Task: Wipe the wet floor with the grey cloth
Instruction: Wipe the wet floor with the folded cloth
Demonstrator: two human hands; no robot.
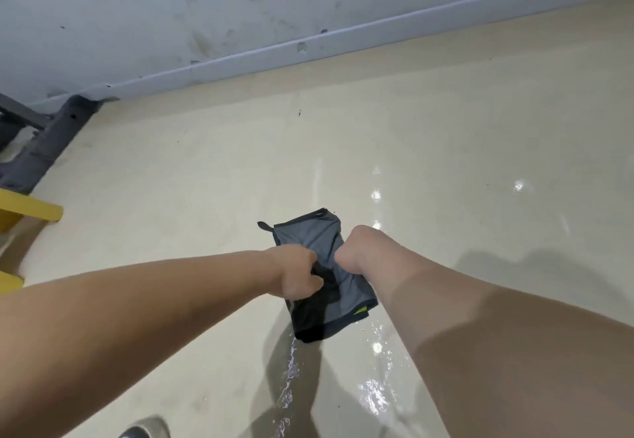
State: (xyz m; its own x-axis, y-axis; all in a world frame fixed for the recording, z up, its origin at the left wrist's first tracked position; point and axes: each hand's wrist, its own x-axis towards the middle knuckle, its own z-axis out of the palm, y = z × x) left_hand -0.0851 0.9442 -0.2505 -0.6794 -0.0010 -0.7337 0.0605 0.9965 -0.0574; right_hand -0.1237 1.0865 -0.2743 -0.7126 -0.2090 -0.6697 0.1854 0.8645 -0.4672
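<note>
A folded grey cloth (319, 242) with a dark border and a small yellow-green tag lies on the cream floor (171, 197) near the middle of the view. My left hand (298, 274) grips its left side with curled fingers. My right hand (356, 249) is on its right side; its fingers are bent under the wrist and hidden. Water glistens in streaks and puddles (375, 400) below and to the right of the cloth.
A scuffed white wall with a baseboard (308, 43) runs across the back. A dark grey frame (41, 149) and yellow bars (31, 209) stand at the left edge. A shoe tip (144, 429) shows at the bottom.
</note>
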